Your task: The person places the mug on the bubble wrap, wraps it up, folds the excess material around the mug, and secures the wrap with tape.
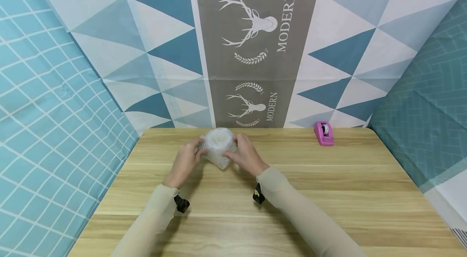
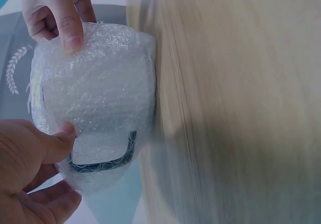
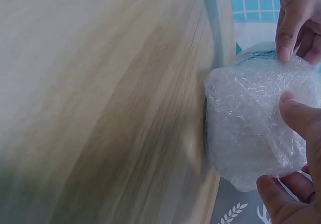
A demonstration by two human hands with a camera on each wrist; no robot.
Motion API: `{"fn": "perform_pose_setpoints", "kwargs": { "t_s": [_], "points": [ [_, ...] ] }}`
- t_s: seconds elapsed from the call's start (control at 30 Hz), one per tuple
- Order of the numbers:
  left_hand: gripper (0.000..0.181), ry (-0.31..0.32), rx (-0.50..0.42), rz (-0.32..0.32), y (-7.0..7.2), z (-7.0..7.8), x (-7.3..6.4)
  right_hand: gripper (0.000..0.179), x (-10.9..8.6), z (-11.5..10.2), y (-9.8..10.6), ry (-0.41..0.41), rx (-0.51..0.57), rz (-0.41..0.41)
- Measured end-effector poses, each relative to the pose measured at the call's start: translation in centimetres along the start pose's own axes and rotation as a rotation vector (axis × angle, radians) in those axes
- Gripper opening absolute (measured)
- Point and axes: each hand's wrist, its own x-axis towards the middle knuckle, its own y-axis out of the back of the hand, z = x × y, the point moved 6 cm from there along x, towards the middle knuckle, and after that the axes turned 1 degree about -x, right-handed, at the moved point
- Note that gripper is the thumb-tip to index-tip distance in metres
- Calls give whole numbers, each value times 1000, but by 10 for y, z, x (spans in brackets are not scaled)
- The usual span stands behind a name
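Note:
A mug wrapped in clear bubble wrap [image 1: 219, 145] is near the table's back edge, its round top facing up. Through the wrap in the left wrist view, a dark-edged handle [image 2: 106, 164] shows on the left hand's side. My left hand [image 1: 186, 161] grips the bundle by that side, thumb on the near face and fingers behind. From the other side my right hand [image 1: 248, 155] holds it, with its thumb pressed to the wrap in the right wrist view. A loose corner of wrap points down toward the front.
A pink tape dispenser [image 1: 324, 133] stands at the back right of the wooden table [image 1: 328, 200]. Behind the table hangs a patterned cloth [image 1: 251, 99] with deer heads and triangles. Blue tiled-pattern cloth [image 1: 54, 127] borders the left side.

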Motion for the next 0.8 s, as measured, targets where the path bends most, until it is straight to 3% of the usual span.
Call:
{"fn": "perform_pose_setpoints", "kwargs": {
  "t_s": [0.8],
  "points": [
    [30, 55, 21, 23, 5, -29, 22, 56, 36, -7, -20, 33, -17, 57]
  ]
}}
